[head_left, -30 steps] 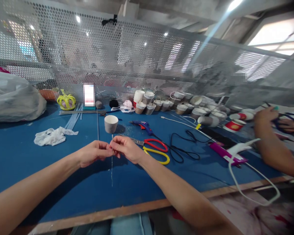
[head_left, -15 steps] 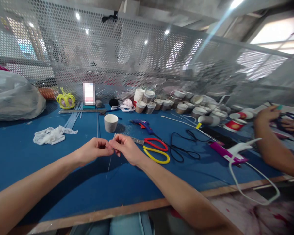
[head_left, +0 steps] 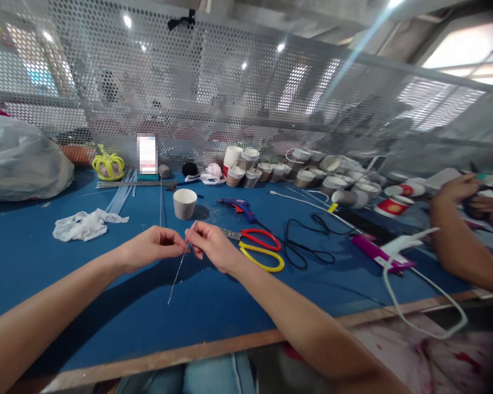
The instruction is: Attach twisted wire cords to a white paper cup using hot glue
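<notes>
**Strand [head_left: 176, 282] held at fingertips above desk [head_left: 119, 328]**

Right hand [head_left: 207, 244]: grip closed, thumb and forefinger pinching the strand near its upper end. Left hand [head_left: 158, 246]: fingertips nearly together, just beside the right's; whether they hold the strand cannot be told. Position: six o'clock from the cup [head_left: 184, 204]. Assessment: a light, firm pinch, both sets of fingertips close together, should prevent slipping or kinking. Appearance: thin, pale, twisted-looking, its free length slanting towards seven o'clock.
</notes>
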The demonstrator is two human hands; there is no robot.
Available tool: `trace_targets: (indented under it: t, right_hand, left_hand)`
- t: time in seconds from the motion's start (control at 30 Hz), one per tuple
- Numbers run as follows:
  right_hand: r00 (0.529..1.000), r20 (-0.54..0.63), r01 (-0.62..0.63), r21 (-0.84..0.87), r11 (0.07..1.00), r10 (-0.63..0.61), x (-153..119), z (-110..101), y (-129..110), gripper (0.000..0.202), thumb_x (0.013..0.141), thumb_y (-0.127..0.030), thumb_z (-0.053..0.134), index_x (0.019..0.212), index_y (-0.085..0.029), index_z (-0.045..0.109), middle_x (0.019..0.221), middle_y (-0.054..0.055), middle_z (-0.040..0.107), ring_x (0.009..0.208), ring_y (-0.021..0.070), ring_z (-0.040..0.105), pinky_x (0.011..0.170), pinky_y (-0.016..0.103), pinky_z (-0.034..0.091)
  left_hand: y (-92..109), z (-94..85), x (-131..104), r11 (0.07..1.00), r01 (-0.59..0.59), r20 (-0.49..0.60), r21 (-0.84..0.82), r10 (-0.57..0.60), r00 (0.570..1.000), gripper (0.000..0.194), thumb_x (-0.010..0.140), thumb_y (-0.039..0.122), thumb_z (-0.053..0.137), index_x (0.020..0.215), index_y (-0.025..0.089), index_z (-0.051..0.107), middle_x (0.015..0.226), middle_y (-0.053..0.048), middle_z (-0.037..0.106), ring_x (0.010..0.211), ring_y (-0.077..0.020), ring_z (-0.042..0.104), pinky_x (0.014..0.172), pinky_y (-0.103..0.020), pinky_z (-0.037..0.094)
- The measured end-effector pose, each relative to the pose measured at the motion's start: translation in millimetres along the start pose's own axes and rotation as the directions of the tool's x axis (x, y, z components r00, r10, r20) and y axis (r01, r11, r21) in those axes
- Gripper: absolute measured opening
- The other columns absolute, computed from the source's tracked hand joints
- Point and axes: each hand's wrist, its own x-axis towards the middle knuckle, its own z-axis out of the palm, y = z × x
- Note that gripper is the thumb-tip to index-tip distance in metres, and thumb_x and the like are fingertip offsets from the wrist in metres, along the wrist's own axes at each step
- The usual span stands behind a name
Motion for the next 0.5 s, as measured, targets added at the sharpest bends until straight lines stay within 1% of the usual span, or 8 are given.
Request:
trace_targets:
  t: [0.13, 0.2, 0.33, 0.43, 0.5]
  right_hand:
    - [1.000, -0.011, -0.004, -0.086, 0.996, 0.003, -0.8, 1.1, -1.1, 0.031, 0.074, -0.044, 0.052, 0.065, -0.016, 0.043, 0.045, -0.007, 0.039, 0.038, 0.0046, 0.036, 0.039, 0.019, 0.028]
    - [1.000, -0.018, -0.007, -0.110, 0.994, 0.005, -1.1, 1.6, -2.4, 0.032, 0.073, -0.046, 0.053, 0.065, -0.017, 0.043, 0.046, -0.008, 0.038, 0.038, 0.0044, 0.036, 0.039, 0.019, 0.027]
    - [0.999, -0.034, -0.004, -0.159, 0.987, -0.002, -1.3, 1.8, -3.3, 0.034, 0.072, -0.048, 0.053, 0.063, -0.017, 0.042, 0.046, -0.007, 0.038, 0.038, 0.0046, 0.035, 0.037, 0.018, 0.025]
    - [0.998, -0.053, 0.004, -0.207, 0.978, -0.015, -1.5, 2.2, -2.2, 0.033, 0.071, -0.045, 0.056, 0.060, -0.017, 0.041, 0.044, -0.007, 0.038, 0.038, 0.0046, 0.034, 0.037, 0.018, 0.024]
    - [0.998, -0.060, 0.009, -0.202, 0.979, -0.022, -2.0, 3.1, -2.1, 0.034, 0.070, -0.042, 0.058, 0.058, -0.017, 0.040, 0.045, -0.007, 0.038, 0.039, 0.0043, 0.034, 0.037, 0.018, 0.023]
  left_hand:
    - [-0.1, 1.0, 0.4, 0.985, -0.056, -0.019, 0.165, 0.060, 0.998, 0.017, 0.069, 0.029, 0.056, 0.065, 0.013, 0.055, 0.060, 0.003, 0.050, 0.056, -0.0082, 0.040, 0.054, -0.021, 0.031]
    - [0.1, 1.9, 0.0, 0.979, -0.067, -0.020, 0.191, 0.073, 0.997, 0.018, 0.070, 0.030, 0.054, 0.064, 0.013, 0.053, 0.059, 0.004, 0.049, 0.055, -0.0082, 0.039, 0.054, -0.021, 0.030]
    - [0.5, 4.6, -1.3, 0.991, -0.030, -0.035, 0.131, 0.035, 0.999, 0.022, 0.070, 0.034, 0.053, 0.063, 0.014, 0.052, 0.057, 0.005, 0.045, 0.053, -0.0077, 0.036, 0.051, -0.021, 0.027]
    - [-0.2, 7.3, -1.4, 0.997, 0.008, -0.042, 0.075, -0.005, 0.999, 0.022, 0.068, 0.033, 0.056, 0.062, 0.013, 0.051, 0.056, 0.005, 0.043, 0.052, -0.0072, 0.035, 0.050, -0.021, 0.025]
    - [-0.5, 8.9, -1.2, 0.999, 0.013, -0.039, 0.031, -0.012, 0.999, 0.021, 0.066, 0.032, 0.059, 0.061, 0.013, 0.050, 0.056, 0.005, 0.043, 0.053, -0.0071, 0.035, 0.051, -0.021, 0.025]
